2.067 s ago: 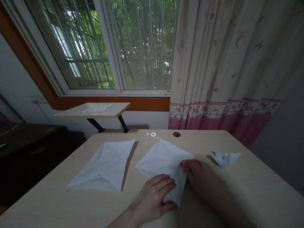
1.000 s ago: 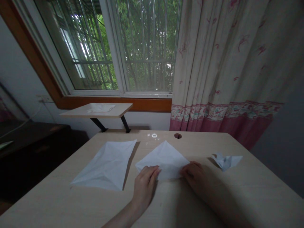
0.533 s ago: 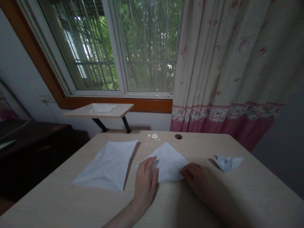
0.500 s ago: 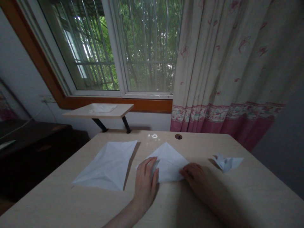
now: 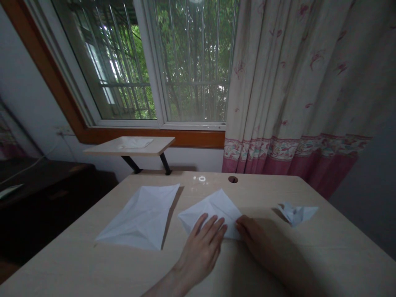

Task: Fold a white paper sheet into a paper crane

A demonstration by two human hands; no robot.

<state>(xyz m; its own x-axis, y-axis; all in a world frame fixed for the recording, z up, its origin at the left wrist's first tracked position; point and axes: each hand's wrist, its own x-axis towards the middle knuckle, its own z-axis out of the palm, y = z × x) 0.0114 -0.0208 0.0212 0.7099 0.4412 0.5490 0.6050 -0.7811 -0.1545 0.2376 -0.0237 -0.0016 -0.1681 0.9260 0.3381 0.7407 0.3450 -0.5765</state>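
On the folded paper (image 5: pixel 219 203), the left hand (image 5: pixel 201 246) lies flat, unclenched, while the right hand (image 5: pixel 253 236) pinches one edge.

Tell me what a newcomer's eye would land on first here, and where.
Likely the window, brightest thing here, behind the desk, with a flowered curtain at its right. Next, the creased white paper mid-desk, left hand spread over it, right hand at its right edge. A small folded paper shape sits farther right.

Barred window (image 5: pixel 194 62), flowered curtain (image 5: pixel 278 82), pale desk (image 5: pixel 117 270)
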